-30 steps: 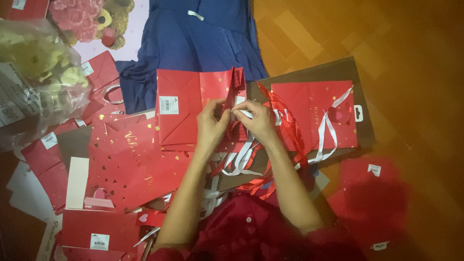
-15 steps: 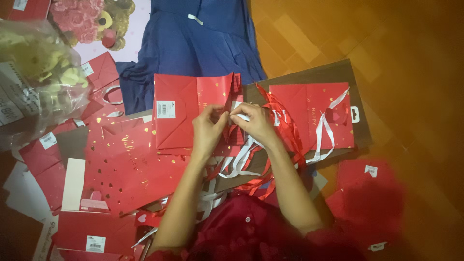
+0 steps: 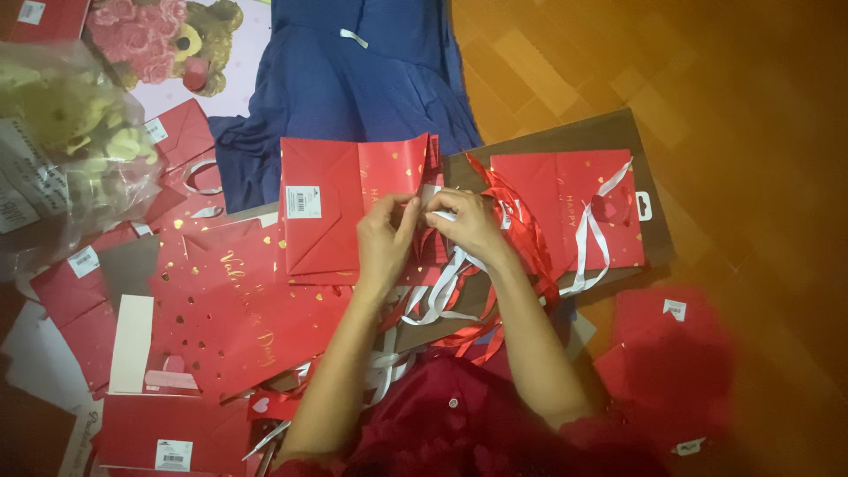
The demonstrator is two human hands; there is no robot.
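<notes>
The red gift bag lies flat at frame centre; your left hand and right hand pinch a white ribbon at its mouth. The handle looks unfinished; finished bags lie right.

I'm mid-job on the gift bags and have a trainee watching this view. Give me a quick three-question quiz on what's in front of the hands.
1. True or false: both hands meet at the edge of the folded red bag.
2. What lies beyond that bag, at the top of the view? A) a blue garment B) a green towel C) a metal tray
3. What colour is the ribbon that the right hand pinches?

Key:
1. True; the left hand and the right hand touch at its right edge.
2. A, the blue garment.
3. White; the white ribbon trails down between the forearms, over the red ribbons.
</notes>
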